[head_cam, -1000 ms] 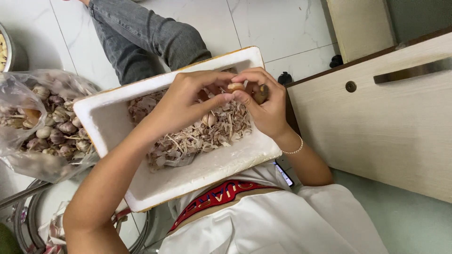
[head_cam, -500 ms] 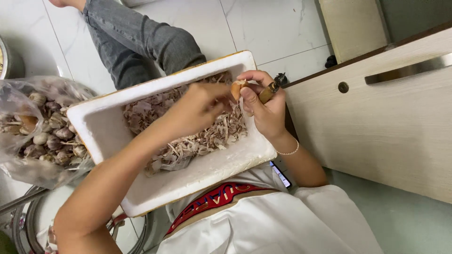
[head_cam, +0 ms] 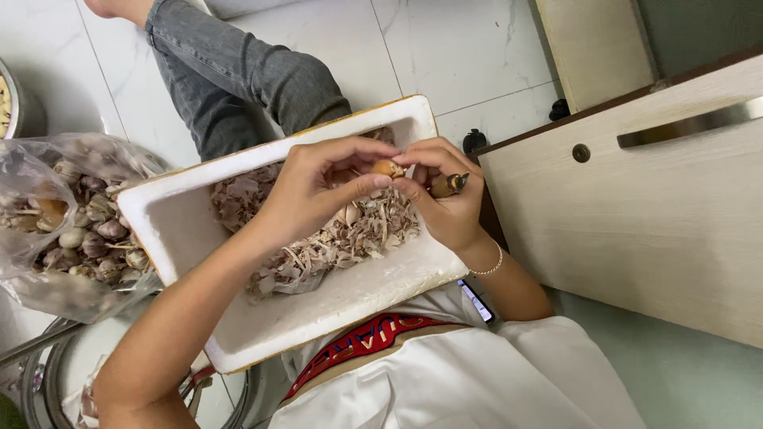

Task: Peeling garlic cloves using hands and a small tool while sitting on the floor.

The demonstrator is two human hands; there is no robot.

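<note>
While both hands meet over the far right corner of the white foam tray (head_cam: 183, 230), the left hand (head_cam: 318, 187) pinches a garlic clove (head_cam: 388, 168) between thumb and fingertips. The right hand (head_cam: 445, 199) curls around a small knife (head_cam: 447, 185), thumb on the clove; its blade is hidden, probably behind the fingers. Papery garlic skins (head_cam: 318, 246) fill the tray's right half. A plastic bag of garlic bulbs (head_cam: 71, 226) touches the tray's left edge; a wooden cabinet (head_cam: 636, 206) stands near on the right.
</note>
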